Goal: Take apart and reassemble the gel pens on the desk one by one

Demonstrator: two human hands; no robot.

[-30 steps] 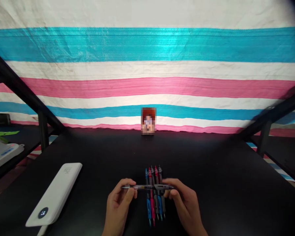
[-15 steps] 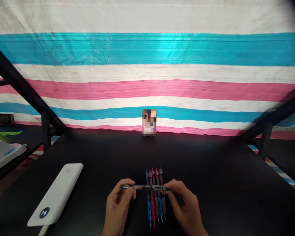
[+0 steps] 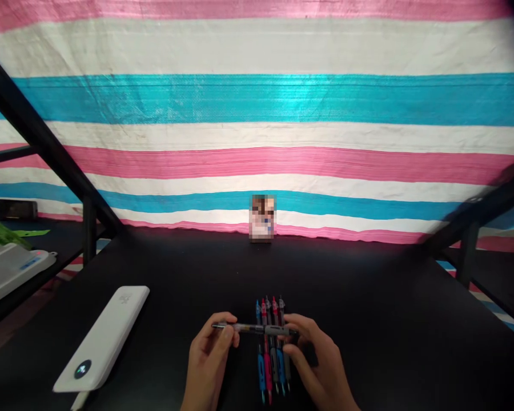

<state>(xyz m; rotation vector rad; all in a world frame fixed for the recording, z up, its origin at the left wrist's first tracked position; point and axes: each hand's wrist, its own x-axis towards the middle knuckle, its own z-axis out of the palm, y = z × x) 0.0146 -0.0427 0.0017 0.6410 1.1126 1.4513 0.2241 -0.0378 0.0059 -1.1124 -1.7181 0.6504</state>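
Note:
A clear-and-black pen with a grey section (image 3: 257, 329) lies nearly level across my view. My left hand (image 3: 212, 351) pinches its left end between thumb and fingers. Around the pen's right end, my right hand (image 3: 319, 354) has thumb and forefinger parted; whether another finger touches that end I cannot tell. Beneath the held pen, several pens lie side by side on the table, pointing away from me. Among them are a blue pen (image 3: 261, 368), a pink pen (image 3: 268, 371) and a grey pen (image 3: 274, 365). The held pen hides their middles.
A white power bank (image 3: 107, 337) with a lit round display and a cable lies left on the black table (image 3: 188, 268). A small pixelated item (image 3: 262, 220) stands at the back edge before a striped sheet (image 3: 257, 97). Black frame bars (image 3: 60, 154) slant at both sides.
My right thumb and forefinger have spread apart from the pen's right end. The pen has turned a little about its length. The view has tipped slightly upward.

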